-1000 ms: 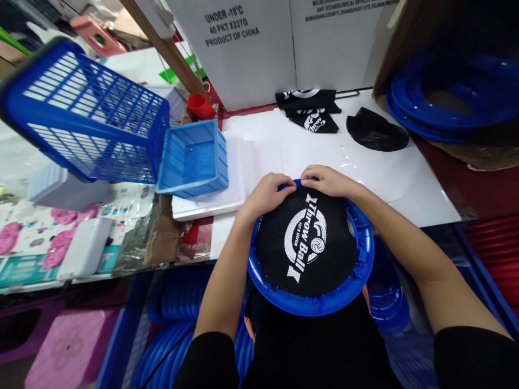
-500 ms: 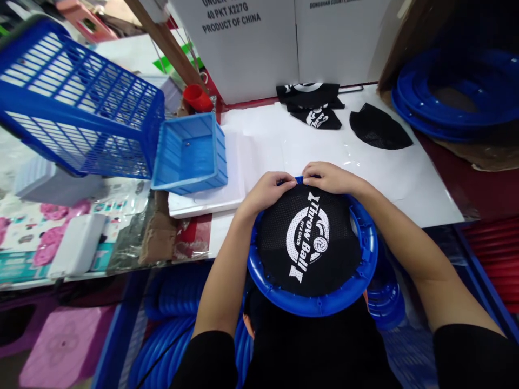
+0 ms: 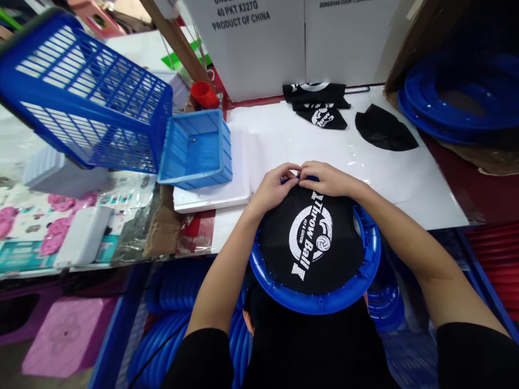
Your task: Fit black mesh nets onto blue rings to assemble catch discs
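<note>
A blue plastic ring (image 3: 365, 270) rests against my lap and the table's front edge. A black mesh net (image 3: 284, 243) with a white "Throw Ball" print is stretched across it. My left hand (image 3: 274, 188) and my right hand (image 3: 326, 179) meet at the ring's far edge. The fingers of both are curled and pinch the net's rim against the ring there. The fingertips nearly touch each other.
Folded black nets (image 3: 318, 105) and a loose mesh piece (image 3: 385, 129) lie at the back of the white table (image 3: 405, 178). A stack of blue rings (image 3: 462, 102) sits at the right. A small blue bin (image 3: 197, 151) and a large blue basket (image 3: 85, 102) stand at the left. More blue rings (image 3: 174, 329) lie below.
My two hands have drawn closer together at the ring's far edge. The view has shifted slightly; the ring and net stay in place.
</note>
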Demonstrator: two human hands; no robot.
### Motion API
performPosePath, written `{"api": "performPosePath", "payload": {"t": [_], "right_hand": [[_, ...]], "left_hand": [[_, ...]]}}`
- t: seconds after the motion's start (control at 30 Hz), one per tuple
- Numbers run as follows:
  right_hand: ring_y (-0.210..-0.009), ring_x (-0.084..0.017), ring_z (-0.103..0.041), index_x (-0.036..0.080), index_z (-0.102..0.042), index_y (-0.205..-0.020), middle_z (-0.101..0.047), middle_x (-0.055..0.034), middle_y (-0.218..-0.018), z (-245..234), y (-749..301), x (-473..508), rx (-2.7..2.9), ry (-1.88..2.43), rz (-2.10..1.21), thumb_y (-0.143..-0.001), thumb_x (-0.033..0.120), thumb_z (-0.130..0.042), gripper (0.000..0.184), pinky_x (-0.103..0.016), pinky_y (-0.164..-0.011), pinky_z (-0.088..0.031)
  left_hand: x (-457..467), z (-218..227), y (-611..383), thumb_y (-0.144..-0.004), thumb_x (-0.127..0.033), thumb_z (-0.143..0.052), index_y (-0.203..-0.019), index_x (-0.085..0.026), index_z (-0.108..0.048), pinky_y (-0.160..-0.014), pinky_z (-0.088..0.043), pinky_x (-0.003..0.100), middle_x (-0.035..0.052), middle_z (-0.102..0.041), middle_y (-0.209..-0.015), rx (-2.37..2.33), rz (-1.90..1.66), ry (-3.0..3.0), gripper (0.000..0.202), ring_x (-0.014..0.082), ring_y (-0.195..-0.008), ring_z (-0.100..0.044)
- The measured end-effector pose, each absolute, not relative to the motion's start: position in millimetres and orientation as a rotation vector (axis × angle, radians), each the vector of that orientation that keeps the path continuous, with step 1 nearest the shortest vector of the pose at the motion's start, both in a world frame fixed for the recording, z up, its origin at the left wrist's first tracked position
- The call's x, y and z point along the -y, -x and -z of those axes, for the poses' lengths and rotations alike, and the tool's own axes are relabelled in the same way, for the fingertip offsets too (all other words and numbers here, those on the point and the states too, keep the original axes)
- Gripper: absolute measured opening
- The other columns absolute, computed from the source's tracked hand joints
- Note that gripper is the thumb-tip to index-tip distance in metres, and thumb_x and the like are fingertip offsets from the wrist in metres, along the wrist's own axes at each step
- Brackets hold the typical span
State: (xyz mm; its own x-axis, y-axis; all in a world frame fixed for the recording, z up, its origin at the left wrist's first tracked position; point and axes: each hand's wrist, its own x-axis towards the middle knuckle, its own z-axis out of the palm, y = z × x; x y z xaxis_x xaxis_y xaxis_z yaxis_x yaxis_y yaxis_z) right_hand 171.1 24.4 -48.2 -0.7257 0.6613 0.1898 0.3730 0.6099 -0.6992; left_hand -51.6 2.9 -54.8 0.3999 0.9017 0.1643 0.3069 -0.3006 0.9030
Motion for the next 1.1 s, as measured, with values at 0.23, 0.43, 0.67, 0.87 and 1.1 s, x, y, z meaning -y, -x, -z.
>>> {"api": "performPosePath", "payload": {"t": [0.23, 0.43, 0.67, 0.87, 1.1], "right_hand": [[-0.093, -0.022, -0.062, 0.024, -0.057, -0.087, -0.066, -0.0054, -0.096, 48.5, -168.3, -23.6, 2.353, 0.872, -0.905, -0.101, 0.030, -0.057, 0.016, -0.040, -0.090, -0.050], [-0.090, -0.021, -0.065, 0.023, -0.059, -0.083, -0.070, -0.0047, -0.095, 47.6, -165.3, -18.9, 2.288, 0.924, -0.863, -0.093, 0.025, -0.061, 0.010, -0.038, -0.087, -0.050], [-0.096, -0.023, -0.068, 0.023, -0.063, -0.084, -0.075, -0.0063, -0.100, 44.4, -164.3, -14.0, 2.289, 0.987, -0.831, -0.094, 0.024, -0.061, 0.010, -0.039, -0.092, -0.051], [-0.098, -0.023, -0.069, 0.024, -0.069, -0.091, -0.076, -0.0050, -0.101, 42.3, -164.6, -13.5, 2.289, 0.988, -0.870, -0.095, 0.026, -0.064, 0.007, -0.040, -0.096, -0.053], [-0.127, -0.031, -0.065, 0.024, -0.081, -0.104, -0.072, -0.0119, -0.136, 42.5, -183.9, -13.7, 2.364, 0.823, -0.817, -0.099, 0.034, -0.068, 0.017, -0.053, -0.114, -0.048]], "left_hand": [[-2.9, 55.7, 52.3, -0.094, -0.009, -0.068, -0.114, -0.021, -0.074, -0.090, -0.055, 0.034, -0.0005, -0.074, -0.087, -1.058, -0.907, -1.828, 0.024, 0.0164, -0.087, -0.070], [-1.8, 54.5, 50.5, -0.092, -0.008, -0.069, -0.105, -0.021, -0.071, -0.087, -0.055, 0.033, -0.0007, -0.076, -0.087, -1.122, -0.878, -1.889, 0.019, 0.0158, -0.085, -0.071], [1.7, 47.5, 48.0, -0.090, -0.010, -0.065, -0.096, -0.022, -0.064, -0.085, -0.055, 0.033, 0.0005, -0.075, -0.089, -1.157, -0.861, -1.960, 0.013, 0.0165, -0.086, -0.069], [1.0, 44.2, 50.0, -0.088, -0.012, -0.062, -0.090, -0.022, -0.062, -0.085, -0.054, 0.035, 0.0015, -0.075, -0.089, -1.164, -0.774, -2.035, 0.011, 0.0183, -0.087, -0.067], [3.8, 41.1, 63.9, -0.099, -0.025, -0.062, -0.106, -0.023, -0.072, -0.103, -0.052, 0.043, 0.0056, -0.080, -0.111, -1.036, -0.651, -2.204, 0.013, 0.0235, -0.106, -0.070]]}}
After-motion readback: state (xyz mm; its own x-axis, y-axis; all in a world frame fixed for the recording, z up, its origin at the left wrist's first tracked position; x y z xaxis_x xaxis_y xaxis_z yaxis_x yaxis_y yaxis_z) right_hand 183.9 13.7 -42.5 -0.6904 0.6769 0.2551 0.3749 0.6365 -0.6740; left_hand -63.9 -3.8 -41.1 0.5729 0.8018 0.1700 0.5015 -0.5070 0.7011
